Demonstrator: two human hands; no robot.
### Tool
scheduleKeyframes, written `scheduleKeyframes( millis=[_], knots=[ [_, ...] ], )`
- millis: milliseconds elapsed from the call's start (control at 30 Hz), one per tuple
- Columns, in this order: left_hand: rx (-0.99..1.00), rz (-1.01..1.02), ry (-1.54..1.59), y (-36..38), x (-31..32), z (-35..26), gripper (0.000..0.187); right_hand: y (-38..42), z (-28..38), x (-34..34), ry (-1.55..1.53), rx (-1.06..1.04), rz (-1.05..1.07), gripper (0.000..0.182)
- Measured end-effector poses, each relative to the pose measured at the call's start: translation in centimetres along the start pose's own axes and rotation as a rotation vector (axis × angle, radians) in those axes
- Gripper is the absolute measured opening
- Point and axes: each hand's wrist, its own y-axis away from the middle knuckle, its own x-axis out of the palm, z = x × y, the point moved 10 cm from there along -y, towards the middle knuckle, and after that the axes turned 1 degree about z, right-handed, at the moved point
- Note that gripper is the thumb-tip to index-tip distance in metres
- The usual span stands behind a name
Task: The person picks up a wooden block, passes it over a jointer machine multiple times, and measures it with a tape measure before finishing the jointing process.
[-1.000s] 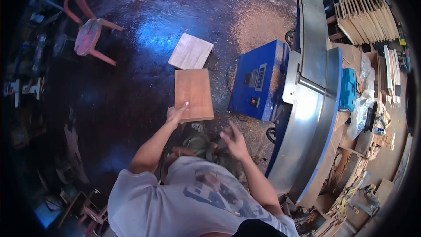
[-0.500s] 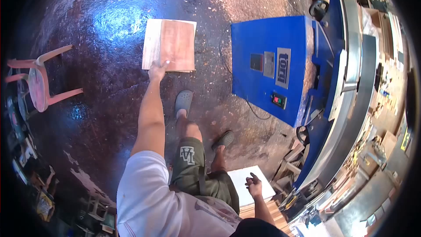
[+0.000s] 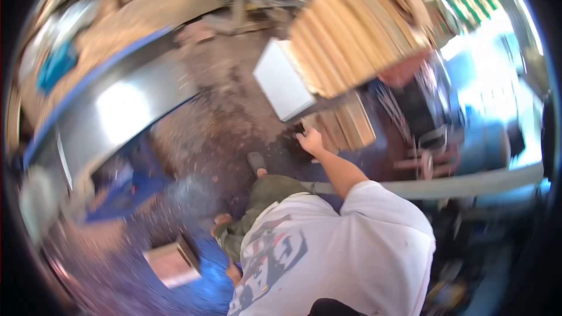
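Observation:
My right hand (image 3: 310,140) reaches forward, close beside a lower stack of wooden boards (image 3: 345,126). Its fingers are smeared by motion, and their grip is unclear. Just above it is a white panel (image 3: 283,82), standing against a tall row of light wooden boards (image 3: 351,29). My left hand (image 3: 233,272) hangs low by my leg, partly hidden by my shirt, with its fingers not showing clearly. To its left, the wooden boards (image 3: 172,263) lie piled on the floor, apart from the hand.
A long metal machine table (image 3: 126,105) with blue sides stands to the left. Timber and scraps (image 3: 252,9) lie at the back. A grey rail or pipe (image 3: 456,184) crosses at the right, near a blue barrel (image 3: 483,146). Sawdust and chips cover the floor.
The view has swung round to the right. My left hand has left the floor boards and drawn back beside my body. My right hand now stretches out towards the stacked boards.

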Motion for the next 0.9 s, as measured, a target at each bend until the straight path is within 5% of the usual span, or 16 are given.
scheduleKeyframes(
  millis=[133,200,267,333,433,533,800,900],
  knots=[
    [0.108,0.098,-0.138,2.2,1.6,-10.1,0.069,-5.3,-12.6,-8.2,-0.118,0.327,-0.652,0.067],
    [0.135,0.136,-0.222,3.1,2.8,-15.1,0.068,-6.2,-18.0,-11.2,0.072,0.586,-0.691,0.086],
    [0.144,0.164,-0.285,4.0,4.3,-19.9,0.068,-9.2,-27.0,-10.6,0.13,0.709,-0.494,0.104],
    [0.153,0.182,-0.336,4.1,6.1,-24.3,0.067,-9.5,-35.8,-9.4,-0.158,0.992,-0.391,0.109],
    [0.167,0.198,-0.448,3.3,7.1,-29.9,0.066,-7.1,-43.6,-7.1,-0.888,1.239,-0.539,0.108],
    [0.178,0.217,-0.557,2.1,8.3,-35.4,0.066,-7.0,-51.2,-3.6,-1.099,1.305,-0.655,0.104],
    [0.259,0.197,-0.721,-1.1,4.4,-45.2,0.066,-11.3,-59.2,-0.3,-1.272,1.258,-0.858,0.093],
    [0.158,0.238,-0.809,1.7,8.3,-49.4,0.069,-10.9,-55.1,1.9,-1.417,1.358,-0.929,0.097]
  ],
)
